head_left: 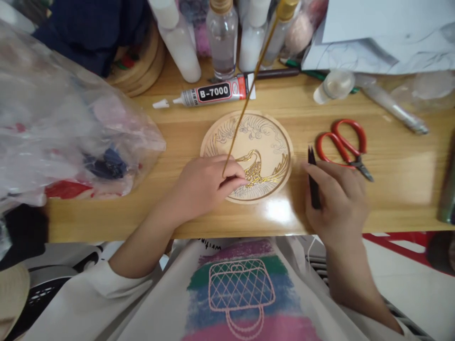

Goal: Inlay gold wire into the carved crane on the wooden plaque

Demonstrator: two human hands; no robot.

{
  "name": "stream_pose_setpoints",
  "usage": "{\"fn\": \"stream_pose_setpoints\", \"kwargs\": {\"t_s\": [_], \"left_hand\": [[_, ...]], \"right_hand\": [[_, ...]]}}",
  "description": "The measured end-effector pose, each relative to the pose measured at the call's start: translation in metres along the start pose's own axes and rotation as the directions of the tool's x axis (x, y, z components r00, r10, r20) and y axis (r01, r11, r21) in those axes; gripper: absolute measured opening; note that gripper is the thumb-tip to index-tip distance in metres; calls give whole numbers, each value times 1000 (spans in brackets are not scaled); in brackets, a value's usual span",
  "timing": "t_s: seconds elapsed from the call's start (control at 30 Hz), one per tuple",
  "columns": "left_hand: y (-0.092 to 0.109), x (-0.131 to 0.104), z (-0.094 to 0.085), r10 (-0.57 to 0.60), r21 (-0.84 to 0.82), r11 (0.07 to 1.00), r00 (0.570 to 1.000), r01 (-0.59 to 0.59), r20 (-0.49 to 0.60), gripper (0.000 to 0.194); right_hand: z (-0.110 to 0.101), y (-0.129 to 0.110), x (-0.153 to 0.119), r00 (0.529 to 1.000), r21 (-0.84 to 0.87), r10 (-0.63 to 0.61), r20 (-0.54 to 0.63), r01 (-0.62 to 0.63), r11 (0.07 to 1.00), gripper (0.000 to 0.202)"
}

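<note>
**Gold strand pinched over a crane disc**

Nearest the lens, a white shirt with a striped print of a pink basket fills the bottom of the view, and both forearms reach up from it onto the wooden counter. On the left, the left hand rests on the lower left edge of a round pale disc, its thumb and fingertips pressed together on a thin gold strand. That strand runs up and to the right, away from the hand, over the disc and across a tube of B-7000 glue toward the bottles at the back. The disc lies flat near the middle of the counter and bears a line drawing of a crane, partly traced in gold. Just right of the disc, the right hand is curled around black tweezers, tips pointing away from the person, clear of the disc. Red-handled scissors lie just beyond that hand. A crumpled clear plastic bag covers the left end of the counter.
</note>
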State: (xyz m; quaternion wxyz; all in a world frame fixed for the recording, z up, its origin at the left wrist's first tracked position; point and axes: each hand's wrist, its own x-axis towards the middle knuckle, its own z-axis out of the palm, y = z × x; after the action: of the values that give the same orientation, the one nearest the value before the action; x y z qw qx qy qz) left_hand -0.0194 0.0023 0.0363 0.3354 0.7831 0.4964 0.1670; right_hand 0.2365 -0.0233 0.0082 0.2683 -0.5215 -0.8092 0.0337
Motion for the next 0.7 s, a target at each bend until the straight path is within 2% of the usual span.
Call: {"fn": "stream_pose_setpoints", "kwargs": {"t_s": [0.07,0.13,0.2,0.27,0.33,0.5,0.53,0.63,0.7], "left_hand": [[-1,0,1,2,4,1000,1000,-2,-2,12],[-1,1,1,3,6,1000,1000,-3,4,11],[-2,0,1,0,5,1000,1000,0,11,11],[-2,0,1,-5,1,1000,1000,5,16,11],[-2,-1,1,-3,-6,1000,1000,3,13,12],[-5,-1,4,26,-40,999,1000,-27,-18,12],[-5,-1,5,27,-47,999,999,-28,-21,12],[-6,-1,6,24,-67,997,1000,-25,-15,12],[-6,0,6,27,-81,996,1000,-28,-14,12]], "right_hand": [[-1,6,3,999,-26,-33,43,34,999,43],[-4,10,8,998,-40,-60,9,60,997,42],[-8,17,15,999,-83,-23,-43,20,996,39],[-12,29,23,994,-147,65,-82,-77,986,36],[-12,43,31,989,-202,125,-75,-138,970,33],[-2,73,53,993,-262,111,-27,-114,958,12],[-1,76,58,993,-248,111,-33,-115,962,12],[-6,73,70,991,-180,129,29,-122,976,33],[-17,64,75,974,-173,209,90,-191,966,38]]}}
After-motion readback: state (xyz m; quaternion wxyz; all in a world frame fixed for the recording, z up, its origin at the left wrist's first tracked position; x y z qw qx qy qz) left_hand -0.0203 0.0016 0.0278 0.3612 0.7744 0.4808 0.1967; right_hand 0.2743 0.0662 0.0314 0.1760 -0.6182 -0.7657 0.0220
